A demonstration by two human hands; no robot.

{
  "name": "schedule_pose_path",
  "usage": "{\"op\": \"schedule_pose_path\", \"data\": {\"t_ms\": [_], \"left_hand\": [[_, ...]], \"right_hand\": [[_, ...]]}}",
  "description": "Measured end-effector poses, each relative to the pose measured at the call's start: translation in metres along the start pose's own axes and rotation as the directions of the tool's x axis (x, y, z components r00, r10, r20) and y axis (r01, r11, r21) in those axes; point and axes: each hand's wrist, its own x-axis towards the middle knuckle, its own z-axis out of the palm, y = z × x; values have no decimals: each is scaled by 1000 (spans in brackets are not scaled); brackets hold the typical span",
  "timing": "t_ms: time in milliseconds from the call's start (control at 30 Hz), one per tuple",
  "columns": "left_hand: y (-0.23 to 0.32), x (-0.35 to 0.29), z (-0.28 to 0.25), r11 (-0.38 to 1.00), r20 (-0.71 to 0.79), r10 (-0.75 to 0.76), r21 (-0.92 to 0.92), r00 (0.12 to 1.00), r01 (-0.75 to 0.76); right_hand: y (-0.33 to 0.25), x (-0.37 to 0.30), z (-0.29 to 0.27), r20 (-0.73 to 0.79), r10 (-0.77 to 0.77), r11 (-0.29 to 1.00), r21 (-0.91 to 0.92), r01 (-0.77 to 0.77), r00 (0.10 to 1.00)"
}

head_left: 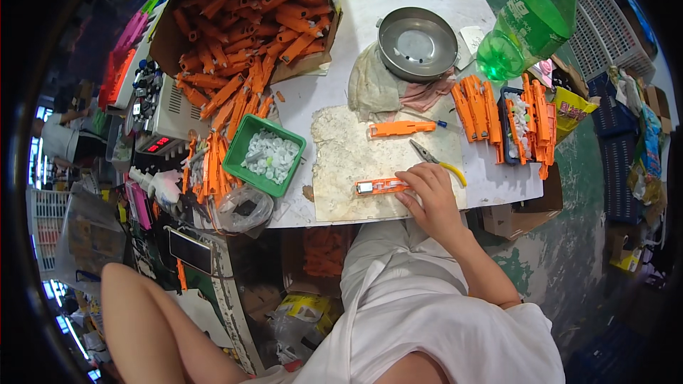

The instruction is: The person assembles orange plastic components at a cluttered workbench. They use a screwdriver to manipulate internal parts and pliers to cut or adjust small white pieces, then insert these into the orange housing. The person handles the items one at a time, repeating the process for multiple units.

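Casing of orange plastic (373, 187) | long axis runs left from right hand (431, 198) | fingers (413, 178) pinch right end | left hand unseen

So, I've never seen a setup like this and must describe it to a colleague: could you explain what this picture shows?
There is no machine here: a person works with bare hands. The picture comes from a wide fisheye camera on that person's head, looking down, which is why straight edges bend near the rim. Only the right hand shows, its thumb and fingers at the right end of a long orange casing; the left hand is out of view. On the worn, pale sheet lie pliers and a second orange casing. Around it are a green tray of whitish pieces, a metal bowl, a green bottle and a box heaped with orange parts.
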Motion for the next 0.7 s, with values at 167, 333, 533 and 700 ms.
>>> {"op": "schedule_pose_path", "data": {"t_ms": [167,333,533,700], "left_hand": [[0,-5,2,999,57,7,36,998,-9],[-8,-26,0,993,165,115,-3,980,-116],[-90,-122,-37,589,-323,-759,27,565,807],[-178,-199,-22,-26,-657,-563,621,502,784]], "right_hand": [[-1,-1,3,10,11,1000,26,-11,1000],[1,-4,7,16,24,999,39,-24,1000],[-1,4,11,31,1,1000,-29,0,1000],[4,8,16,97,-20,998,-51,25,995]]}}
